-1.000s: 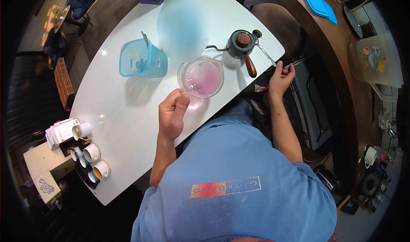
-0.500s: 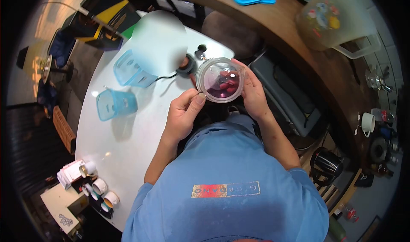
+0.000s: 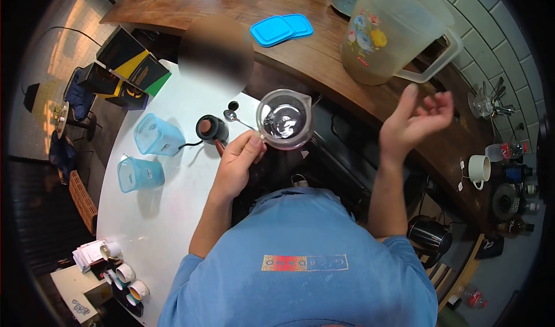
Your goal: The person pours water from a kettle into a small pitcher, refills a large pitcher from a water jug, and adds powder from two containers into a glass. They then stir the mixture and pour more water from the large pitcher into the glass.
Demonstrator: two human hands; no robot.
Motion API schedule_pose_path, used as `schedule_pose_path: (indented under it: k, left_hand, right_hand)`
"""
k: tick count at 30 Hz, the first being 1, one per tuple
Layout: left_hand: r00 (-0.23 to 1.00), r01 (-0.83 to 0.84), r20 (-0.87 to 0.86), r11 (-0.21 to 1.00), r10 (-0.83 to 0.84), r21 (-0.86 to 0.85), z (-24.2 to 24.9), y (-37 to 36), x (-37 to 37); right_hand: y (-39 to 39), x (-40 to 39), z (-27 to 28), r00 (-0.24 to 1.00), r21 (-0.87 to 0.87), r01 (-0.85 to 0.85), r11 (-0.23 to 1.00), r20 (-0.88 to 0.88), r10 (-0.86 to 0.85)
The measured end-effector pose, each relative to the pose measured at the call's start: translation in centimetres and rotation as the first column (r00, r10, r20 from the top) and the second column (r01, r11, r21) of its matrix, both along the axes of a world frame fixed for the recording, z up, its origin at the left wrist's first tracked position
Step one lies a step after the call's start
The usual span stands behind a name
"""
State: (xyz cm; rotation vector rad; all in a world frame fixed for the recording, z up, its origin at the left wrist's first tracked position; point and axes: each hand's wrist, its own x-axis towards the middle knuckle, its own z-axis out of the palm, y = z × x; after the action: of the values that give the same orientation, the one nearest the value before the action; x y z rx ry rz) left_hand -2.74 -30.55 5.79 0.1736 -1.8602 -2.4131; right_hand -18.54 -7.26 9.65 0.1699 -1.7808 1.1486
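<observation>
My left hand is closed on the side of a clear glass jug with a small pouring spout. Bright reflections cover its middle, and a pinkish tint shows along its lower edge. Away to the right, my right hand is raised with nothing in it, its fingers apart and loosely curled. It is nearest to the large plastic pitcher with a flower print, without touching it. Left of the jug, a spoon and a black device with a brown top lie by the table edge.
Two blue translucent containers stand on the white table. Blue lids lie on the wooden counter. Cups are at the lower left. A white mug and a black kettle are on the right.
My right hand has let go of the jug and moved right, toward the large pitcher. My left hand still holds the jug. Dark red pieces seen in it before no longer show. The view has shifted.
</observation>
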Motion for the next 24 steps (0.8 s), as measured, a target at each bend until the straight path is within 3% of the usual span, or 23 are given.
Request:
schedule_pose_path:
  k: [2,4,8,10,12,14,15,16,18,24]
  left_hand:
    - [0.999,-0.024,-0.036,1.000,0.024,-0.014,0.0,0.7,-0.5]
    - [0.994,-0.092,-0.060,0.995,0.090,-0.035,0.1,1.2,-0.9]
    - [0.986,-0.137,-0.109,0.989,0.130,-0.059,0.0,1.6,-1.4]
    - [0.979,-0.177,-0.113,0.983,0.170,-0.056,0.0,2.0,-1.3]
    - [0.958,-0.284,-0.030,0.959,0.284,-0.014,0.3,2.6,-1.0]
    - [0.960,-0.279,-0.020,0.959,0.279,-0.044,-0.1,2.3,-0.4]
    - [0.965,-0.261,-0.012,0.963,0.261,-0.073,-0.2,2.0,-0.2]
    - [0.964,-0.267,-0.014,0.961,0.267,-0.074,-0.1,2.0,-0.1]
    - [0.965,-0.261,-0.026,0.961,0.259,-0.091,0.0,2.1,0.2]
    - [0.952,-0.299,-0.092,0.951,0.292,-0.076,-0.7,1.9,0.8]
  right_hand:
    - [1.2,-3.6,1.3,0.999,-0.076,0.028,0.997,0.032,-0.026]
    - [1.9,-6.2,2.0,0.976,-0.188,-0.206,0.960,0.029,0.216]
    - [4.2,-8.5,2.9,0.923,-0.269,-0.311,0.912,0.144,0.357]
    - [4.6,-9.4,2.9,0.910,-0.430,-0.378,0.820,-0.007,0.415]
    - [5.4,-10.7,3.1,0.910,-0.438,-0.380,0.814,-0.019,0.415]
    - [6.3,-11.5,4.0,0.870,-0.506,-0.436,0.744,-0.025,0.493]
    - [6.3,-12.1,4.5,0.907,-0.442,-0.369,0.818,0.021,0.421]
    - [6.4,-12.5,5.0,0.904,-0.442,-0.375,0.815,0.020,0.427]
    - [6.5,-13.2,5.7,0.878,-0.594,-0.344,0.727,0.073,0.474]
    - [7.0,-15.8,6.7,0.859,-0.630,-0.321,0.707,0.121,0.497]
